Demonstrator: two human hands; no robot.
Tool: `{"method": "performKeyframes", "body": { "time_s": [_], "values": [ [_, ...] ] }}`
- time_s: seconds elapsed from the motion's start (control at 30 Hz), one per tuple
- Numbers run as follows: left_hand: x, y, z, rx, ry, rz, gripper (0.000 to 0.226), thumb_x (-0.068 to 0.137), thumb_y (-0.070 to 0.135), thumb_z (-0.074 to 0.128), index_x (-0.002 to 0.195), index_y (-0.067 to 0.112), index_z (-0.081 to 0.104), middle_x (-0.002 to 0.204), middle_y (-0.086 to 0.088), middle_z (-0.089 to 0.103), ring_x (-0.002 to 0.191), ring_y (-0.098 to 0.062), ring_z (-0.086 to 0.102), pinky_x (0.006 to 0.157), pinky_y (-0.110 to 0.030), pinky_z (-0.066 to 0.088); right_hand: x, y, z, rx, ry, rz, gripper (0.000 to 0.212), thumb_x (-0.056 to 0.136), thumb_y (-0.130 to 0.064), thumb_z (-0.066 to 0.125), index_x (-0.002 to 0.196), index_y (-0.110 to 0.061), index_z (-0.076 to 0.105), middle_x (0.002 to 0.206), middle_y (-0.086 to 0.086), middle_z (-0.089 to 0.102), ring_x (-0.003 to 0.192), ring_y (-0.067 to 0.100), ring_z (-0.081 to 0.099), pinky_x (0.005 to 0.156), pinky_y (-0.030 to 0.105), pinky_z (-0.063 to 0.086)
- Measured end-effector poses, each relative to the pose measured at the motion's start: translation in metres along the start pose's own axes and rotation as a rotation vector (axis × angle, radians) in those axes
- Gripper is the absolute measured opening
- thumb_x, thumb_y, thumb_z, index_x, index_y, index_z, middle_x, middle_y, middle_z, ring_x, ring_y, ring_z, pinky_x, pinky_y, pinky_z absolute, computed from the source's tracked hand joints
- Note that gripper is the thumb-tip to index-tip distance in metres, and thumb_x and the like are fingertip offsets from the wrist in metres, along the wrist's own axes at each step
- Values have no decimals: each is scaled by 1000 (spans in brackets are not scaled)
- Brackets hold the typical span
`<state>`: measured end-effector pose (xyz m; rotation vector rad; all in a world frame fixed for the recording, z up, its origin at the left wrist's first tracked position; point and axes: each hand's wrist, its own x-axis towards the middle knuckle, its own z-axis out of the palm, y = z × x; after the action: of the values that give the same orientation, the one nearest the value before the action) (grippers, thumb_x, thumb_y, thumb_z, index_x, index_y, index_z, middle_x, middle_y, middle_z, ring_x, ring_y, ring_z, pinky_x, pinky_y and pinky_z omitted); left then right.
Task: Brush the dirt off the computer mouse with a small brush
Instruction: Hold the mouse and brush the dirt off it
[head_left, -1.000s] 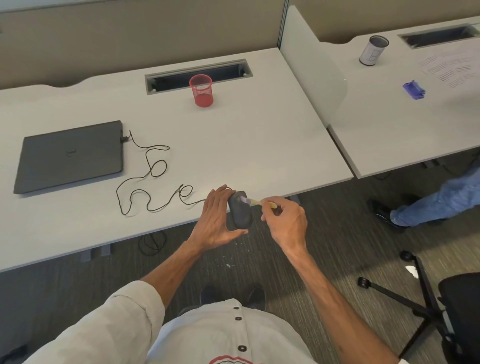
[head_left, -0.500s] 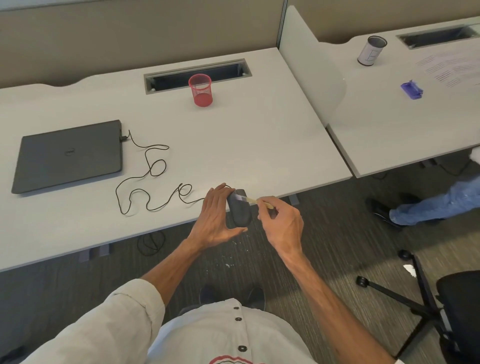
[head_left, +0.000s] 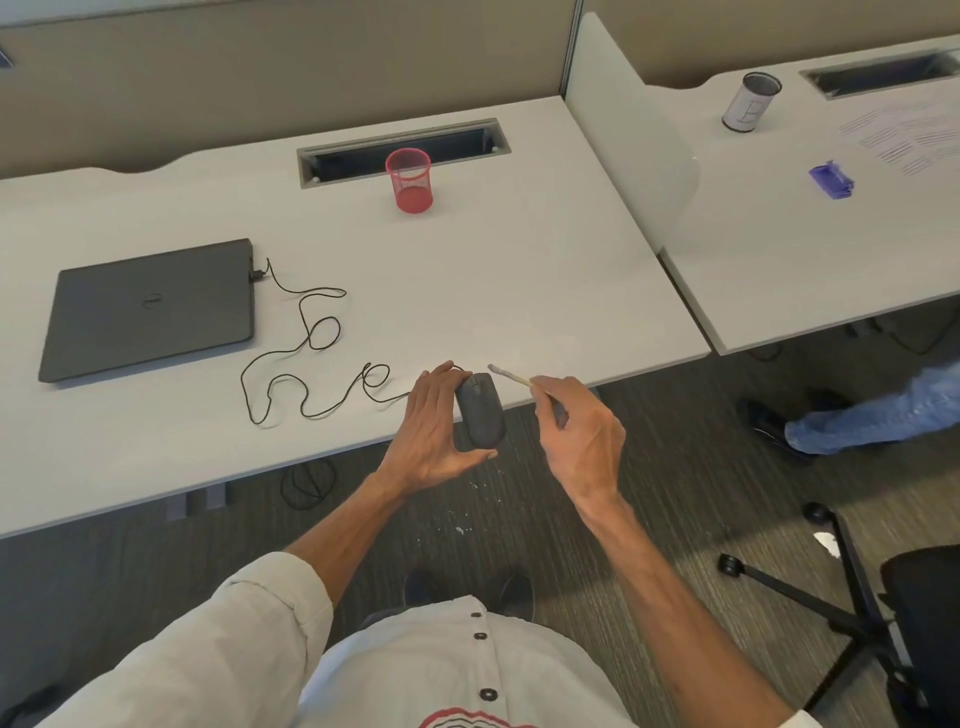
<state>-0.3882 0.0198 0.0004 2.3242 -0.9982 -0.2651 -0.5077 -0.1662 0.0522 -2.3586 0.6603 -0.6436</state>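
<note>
Mouse (head_left: 480, 410) was in my left hand (head_left: 434, 431), at the near edge of the tabletop (head_left: 519, 270), with its tail end out past the edge over the floor (head_left: 524, 499). Could not tell whether the front rested on the tabletop. Top side faced up, wheel end away from me. Left fingers (head_left: 441, 376) lay along its left flank and the thumb hooked under the tail: a cradle, not a squeeze.

Right hand (head_left: 582, 431) pinched the brush (head_left: 511, 375) by the handle, with the fingers curled close round it. The bristle tip pointed up and left, just beside the mouse's front right corner, not touching.

Handling, as I judged it:
- **Mouse:** a light, stiff plastic shell with smooth sides, likely to slip or twist in a loose hold once bristles pushed across it. Buttons and wheel would give under pressure, so it was best to grip the flanks and tail and leave the top free.
- **Cord:** the cord (head_left: 311, 364) ran off left in loose loops to the laptop (head_left: 150, 306). It seemed slack enough for tilting the mouse, but a hard turn might drag it.
- **Brush:** thin and light, with a stiff handle and soft bristles. A pencil-style pinch seemed right for short flicks.

Seams round the wheel looked the likeliest dirt traps, though I could make out no dirt on the shell. Pale specks lay on the floor under my hands.
</note>
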Motion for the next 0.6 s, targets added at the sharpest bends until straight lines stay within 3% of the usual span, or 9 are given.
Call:
{"method": "performKeyframes", "body": {
  "time_s": [0.1,0.17,0.3,0.4,0.53,0.6],
  "values": [
    [-2,1,0,-5,6,-1,119,76,63,94,161,3,36,166,-16,40,162,-33,31,135,-59,21,4,3,-4,-86,-121,-159,11,104,-23,76,112,-21,83,91,-9,78,67,9,64,60,23,51],
    [-2,-1,0,0,7,-6,120,76,63,94,162,3,36,166,-16,40,163,-33,29,136,-58,19,3,7,-9,-147,-225,-214,11,104,-26,74,109,-24,84,93,-9,80,73,14,72,65,26,54],
    [-8,-3,-1,6,-6,-10,120,76,64,93,161,3,36,167,-16,39,163,-33,30,135,-60,21,11,15,-20,-111,-288,-55,14,101,-36,72,96,-33,84,75,-20,72,61,-3,60,62,19,39],
    [-10,-2,-1,-9,1,-3,118,74,62,95,160,5,37,165,-14,39,161,-31,32,132,-59,27,18,19,-20,52,-236,87,15,104,-37,72,103,-28,85,80,-20,73,67,-3,63,65,19,44],
    [-11,-1,0,-11,4,14,119,75,67,93,161,7,35,166,-11,38,161,-28,30,134,-54,27,18,15,-13,47,-171,35,20,105,-32,73,118,-22,84,94,-13,79,72,1,61,68,11,42],
    [-11,-1,-1,-9,12,16,120,75,68,92,161,7,35,165,-11,38,161,-28,30,134,-52,27,17,15,-13,0,-201,-19,19,105,-32,74,118,-23,85,97,-13,80,73,2,61,68,17,45]
  ]
}}
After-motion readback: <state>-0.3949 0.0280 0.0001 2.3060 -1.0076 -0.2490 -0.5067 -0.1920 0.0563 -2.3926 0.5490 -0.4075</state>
